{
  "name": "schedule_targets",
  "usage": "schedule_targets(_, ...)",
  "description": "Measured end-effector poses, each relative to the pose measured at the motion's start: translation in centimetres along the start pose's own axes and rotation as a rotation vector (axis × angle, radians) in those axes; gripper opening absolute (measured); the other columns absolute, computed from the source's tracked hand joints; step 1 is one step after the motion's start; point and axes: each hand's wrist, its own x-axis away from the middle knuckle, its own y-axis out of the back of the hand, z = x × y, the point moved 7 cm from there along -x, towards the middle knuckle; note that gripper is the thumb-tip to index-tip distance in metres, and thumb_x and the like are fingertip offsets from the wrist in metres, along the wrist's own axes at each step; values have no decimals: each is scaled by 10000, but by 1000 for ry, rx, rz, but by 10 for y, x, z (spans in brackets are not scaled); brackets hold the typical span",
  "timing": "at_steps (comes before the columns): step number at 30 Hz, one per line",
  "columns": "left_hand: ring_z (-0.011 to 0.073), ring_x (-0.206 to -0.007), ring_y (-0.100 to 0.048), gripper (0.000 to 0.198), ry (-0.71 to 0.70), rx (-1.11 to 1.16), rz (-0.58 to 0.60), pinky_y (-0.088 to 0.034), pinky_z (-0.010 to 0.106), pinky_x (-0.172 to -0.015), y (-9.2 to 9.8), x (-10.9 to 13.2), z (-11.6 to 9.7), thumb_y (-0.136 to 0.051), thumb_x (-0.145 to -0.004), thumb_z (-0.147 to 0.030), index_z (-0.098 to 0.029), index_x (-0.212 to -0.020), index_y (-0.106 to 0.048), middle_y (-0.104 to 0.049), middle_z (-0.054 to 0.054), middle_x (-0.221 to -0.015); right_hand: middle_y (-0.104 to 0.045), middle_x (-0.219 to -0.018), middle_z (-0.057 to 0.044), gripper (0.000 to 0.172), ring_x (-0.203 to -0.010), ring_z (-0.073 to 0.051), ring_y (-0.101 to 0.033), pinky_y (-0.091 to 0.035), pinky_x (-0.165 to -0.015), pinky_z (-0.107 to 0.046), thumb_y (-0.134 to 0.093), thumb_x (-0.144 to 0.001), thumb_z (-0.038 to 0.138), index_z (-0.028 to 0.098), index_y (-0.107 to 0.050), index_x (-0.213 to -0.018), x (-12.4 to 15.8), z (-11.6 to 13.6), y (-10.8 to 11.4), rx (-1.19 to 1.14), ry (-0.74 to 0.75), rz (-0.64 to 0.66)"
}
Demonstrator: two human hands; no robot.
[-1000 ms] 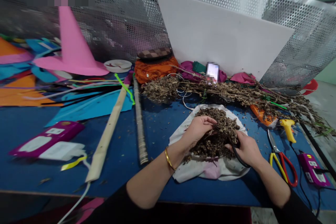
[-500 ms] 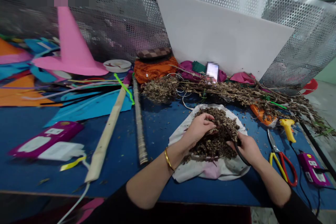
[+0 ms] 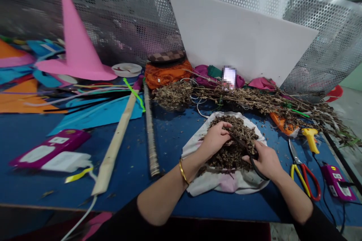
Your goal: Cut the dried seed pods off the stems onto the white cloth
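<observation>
Head view, white cloth: spread on the blue worktop [image 3: 175, 203], the white cloth [image 3: 246, 181] carries a heap of dried plant bits [image 3: 230, 156]; whether a dish sits beneath is hidden.
Left grip: the left grip [image 3: 217, 139] is over the heap's left side, thumb and fingers nearly closed; cannot tell what is pinched.
Right grip: the right grip [image 3: 266, 160] is curled around black-handled scissors [image 3: 257, 169], at the heap's right edge, blades pointing toward the left grip.
Behind: dried stems [image 3: 254, 101] lie across the worktop.
Right side: red-and-yellow-handled shears [image 3: 294, 153], near a yellow glue gun [image 3: 311, 138].
</observation>
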Motion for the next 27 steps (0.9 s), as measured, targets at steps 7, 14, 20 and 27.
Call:
schedule_targets(7,149,-604,-628,381,12,13,14,-432,231,-576,-1,2,-2,-655,-632,-216,-159,-990,-537,-686,2,-664,-639,-723,-27,355,-665,-179,-600,-293,-536,-228,-468,-838,577,227,-531,-832,0,-1,-1,9,3,18)
schedule_targets(14,147,-591,-611,356,-11,-128,7,-410,226,-567,2,1,-6,-615,-647,-210,-154,-996,-569,-672,-14,-621,-619,-640,-22,387,-617,-174,-598,-279,-517,-225,-452,-840,601,227,-516,-766,1,-7,-3,-22,-29,-1)
schedule_targets(20,197,-749,-631,220,-169,-564,42,-426,281,-669,17,2,-27,-517,-766,-287,-213,-885,-687,-712,34,-868,-675,-921,-71,447,-807,-217,-633,-370,-622,-243,-492,-828,571,213,-520,-1095,1,-8,3,-48,-53,-32)
schedule_targets(27,199,-739,-590,153,-167,-978,118,-359,259,-606,19,9,-31,-651,-671,-358,-247,-768,-693,-690,19,-806,-670,-977,-83,480,-836,-229,-636,-388,-650,-261,-495,-827,575,209,-516,-1137,0,-7,3,-29,-63,-11)
